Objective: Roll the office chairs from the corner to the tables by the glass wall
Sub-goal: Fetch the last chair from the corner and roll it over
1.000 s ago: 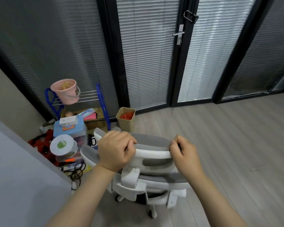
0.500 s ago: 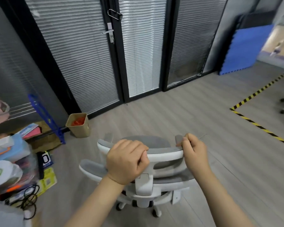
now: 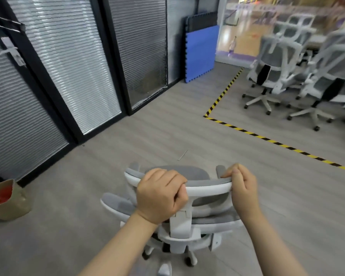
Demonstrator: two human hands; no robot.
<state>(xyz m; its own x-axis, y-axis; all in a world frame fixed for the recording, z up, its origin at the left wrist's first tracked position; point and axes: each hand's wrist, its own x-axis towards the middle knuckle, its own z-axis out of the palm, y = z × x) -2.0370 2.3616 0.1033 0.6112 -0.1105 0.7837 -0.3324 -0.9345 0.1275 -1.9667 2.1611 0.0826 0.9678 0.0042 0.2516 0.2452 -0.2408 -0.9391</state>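
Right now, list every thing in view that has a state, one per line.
Left hand: grip curled over the headrest.
Right hand: grip pinching the headrest's end.
Office chair: upright, wheels on the floor, held by its headrest.
Glass door: closed.
Blinds: lowered.
Blue mat: leaning upright against the wall.
Parked chairs: upright, unoccupied.

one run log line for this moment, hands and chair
left hand: grips headrest | right hand: grips headrest | white-framed grey mesh office chair: upright on grey floor | ahead right: yellow-black floor tape, parked white chairs
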